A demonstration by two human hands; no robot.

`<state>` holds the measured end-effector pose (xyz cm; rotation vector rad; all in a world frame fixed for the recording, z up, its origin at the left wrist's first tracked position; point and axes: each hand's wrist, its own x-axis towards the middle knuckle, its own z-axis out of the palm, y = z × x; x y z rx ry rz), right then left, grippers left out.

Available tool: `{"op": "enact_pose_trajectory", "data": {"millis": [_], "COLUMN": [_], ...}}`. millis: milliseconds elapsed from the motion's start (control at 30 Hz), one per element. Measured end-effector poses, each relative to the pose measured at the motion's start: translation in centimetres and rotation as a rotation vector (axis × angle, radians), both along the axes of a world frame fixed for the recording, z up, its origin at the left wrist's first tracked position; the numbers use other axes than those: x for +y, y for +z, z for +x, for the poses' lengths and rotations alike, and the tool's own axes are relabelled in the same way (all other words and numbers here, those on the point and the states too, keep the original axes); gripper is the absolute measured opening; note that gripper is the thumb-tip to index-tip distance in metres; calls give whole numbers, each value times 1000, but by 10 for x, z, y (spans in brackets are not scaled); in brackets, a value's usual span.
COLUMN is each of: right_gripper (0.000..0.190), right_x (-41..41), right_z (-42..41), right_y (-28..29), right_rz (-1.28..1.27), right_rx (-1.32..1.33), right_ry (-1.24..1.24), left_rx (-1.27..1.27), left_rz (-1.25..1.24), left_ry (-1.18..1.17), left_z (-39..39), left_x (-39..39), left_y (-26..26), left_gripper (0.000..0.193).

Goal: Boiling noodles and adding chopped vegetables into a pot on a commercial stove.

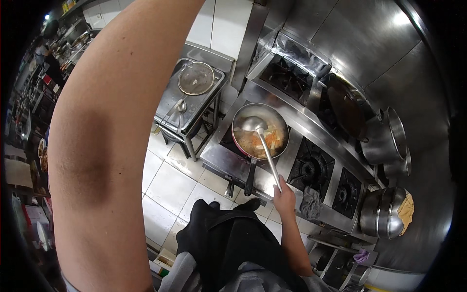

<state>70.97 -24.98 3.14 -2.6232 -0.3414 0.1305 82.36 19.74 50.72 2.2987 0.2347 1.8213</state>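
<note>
My right hand [284, 197] is closed around the handle of a metal ladle [268, 153]. The ladle's bowl rests over a red-sided frying pan [235, 143], among broth, orange shreds and pale pieces of food [271, 138]. The pan stands on a gas range, its black handle [250, 177] towards me with no hand on it. My left arm [102, 146] is raised across the left of the view, very near the camera. The left hand lies out of view beyond the top edge.
Left of the range, a metal tray [171, 106] on a stand holds a wire strainer [196, 78] and spoon. A grey cloth [311, 203] hangs at the range's front. Pots [383, 137] and a wok [344, 106] stand behind. At far left is another person [49, 60].
</note>
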Motion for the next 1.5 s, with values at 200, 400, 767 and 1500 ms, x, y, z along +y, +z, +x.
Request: {"op": "enact_pose_trajectory", "data": {"millis": [200, 400, 767, 1500], "right_gripper": [48, 51, 50, 49], "right_x": [-46, -19, -48, -38], "right_z": [-20, 17, -19, -20], "right_y": [11, 13, -1, -7], "right_rz": [215, 314, 351, 177], "right_rx": [35, 106, 207, 108], "right_ry": [-50, -119, -170, -24], "left_rx": [-16, 50, 41, -63], "left_rz": [43, -3, -54, 27], "left_ry": [35, 55, -37, -38], "left_z": [-1, -7, -9, 9], "left_x": [5, 1, -1, 5], "left_y": [-4, -3, -4, -4], "left_gripper": [30, 31, 27, 25]}}
